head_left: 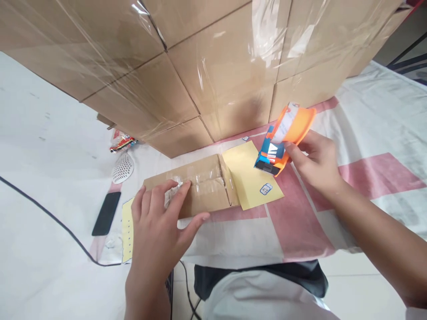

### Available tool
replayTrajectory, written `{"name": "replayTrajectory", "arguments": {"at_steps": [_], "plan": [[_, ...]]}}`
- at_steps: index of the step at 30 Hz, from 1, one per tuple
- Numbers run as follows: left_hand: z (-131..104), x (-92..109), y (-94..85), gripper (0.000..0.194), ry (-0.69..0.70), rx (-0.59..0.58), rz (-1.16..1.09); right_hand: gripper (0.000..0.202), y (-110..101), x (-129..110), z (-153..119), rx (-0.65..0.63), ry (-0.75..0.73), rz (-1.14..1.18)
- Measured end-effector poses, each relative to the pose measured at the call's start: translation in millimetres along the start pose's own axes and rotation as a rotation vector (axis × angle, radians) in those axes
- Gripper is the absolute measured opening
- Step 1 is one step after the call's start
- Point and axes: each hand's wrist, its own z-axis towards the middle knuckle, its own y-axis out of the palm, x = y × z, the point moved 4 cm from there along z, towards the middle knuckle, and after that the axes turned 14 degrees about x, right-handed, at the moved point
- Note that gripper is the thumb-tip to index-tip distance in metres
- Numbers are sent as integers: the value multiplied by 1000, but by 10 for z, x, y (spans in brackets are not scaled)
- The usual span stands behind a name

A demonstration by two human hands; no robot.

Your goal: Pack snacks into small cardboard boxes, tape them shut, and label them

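A small cardboard box (203, 195) lies on the cloth-covered surface, with clear tape along its top seam. My left hand (163, 213) rests on the box's left part, fingers spread, fingertips touching the taped seam. To the right, my right hand (313, 155) grips an orange and blue tape dispenser (283, 138) with a roll of tape in it. The dispenser is held in the air, tilted, over the edge of a yellow sheet of paper (247, 173). Part of that sheet is hidden under the box.
Cardboard boxes wrapped in clear film (220, 80) form a wall behind. On the left lie a black phone (106, 213), a white perforated oval object (123, 168), a red packet (122, 140) and a yellow dotted sheet (127, 231). A black cable (66, 229) crosses the white cloth.
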Motion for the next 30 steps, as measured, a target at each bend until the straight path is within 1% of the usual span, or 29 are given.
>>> {"name": "replayTrajectory", "arguments": {"at_steps": [4, 6, 8, 10, 13, 14, 15, 16, 17, 18, 19, 20, 21, 22, 23, 25, 26, 27, 28, 29, 30], "plan": [[89, 121, -56, 48, -24, 99, -54, 15, -46, -117, -4, 13, -127, 20], [116, 187, -23, 43, -17, 103, -88, 12, -66, -158, 0, 29, -182, 27], [125, 212, 26, 37, -24, 103, -71, 11, -80, -186, 6, 35, -221, 28], [126, 200, 85, 32, -37, 69, -48, 10, -90, -208, 11, 33, -235, 32], [153, 165, 162, 29, -55, -36, -69, 11, -97, -242, 11, 20, -241, 48], [175, 164, 169, 30, -62, -43, -68, 11, -97, -253, 9, 11, -246, 48], [202, 174, 165, 30, -75, -26, -54, 12, -96, -264, 5, 4, -255, 44], [229, 207, 152, 29, -85, 16, -34, 12, -95, -273, 0, -2, -265, 37], [253, 269, 132, 27, -87, 86, -33, 13, -96, -281, -5, -4, -277, 33], [269, 362, 105, 24, -86, 185, -70, 13, -96, -288, -11, -5, -290, 33], [274, 485, 82, 23, -78, 291, -144, 13, -98, -295, -16, -4, -302, 37], [269, 632, 72, 27, -67, 380, -251, 12, -101, -303, -21, -1, -314, 44], [261, 789, 88, 34, -69, 427, -380, 12, -106, -311, -26, 2, -321, 53], [259, 943, 136, 43, -106, 415, -520, 12, -113, -321, -30, 5, -330, 62], [267, 1086, 222, 52, -189, 343, -658, 13, -123, -334, -36, 13, -342, 68], [295, 1312, 468, 61, -461, 109, -904, 18, -148, -362, -46, 27, -374, 65], [311, 1396, 599, 59, -603, -5, -1013, 20, -160, -375, -51, 32, -397, 60], [333, 1459, 720, 52, -721, -108, -1109, 21, -172, -384, -52, 38, -427, 55], [360, 1500, 825, 42, -802, -187, -1185, 22, -179, -385, -49, 43, -459, 49], [391, 1517, 911, 31, -850, -237, -1236, 22, -182, -371, -39, 48, -488, 35], [422, 1510, 978, 24, -876, -259, -1263, 24, -181, -342, -18, 57, -511, 6]]}}
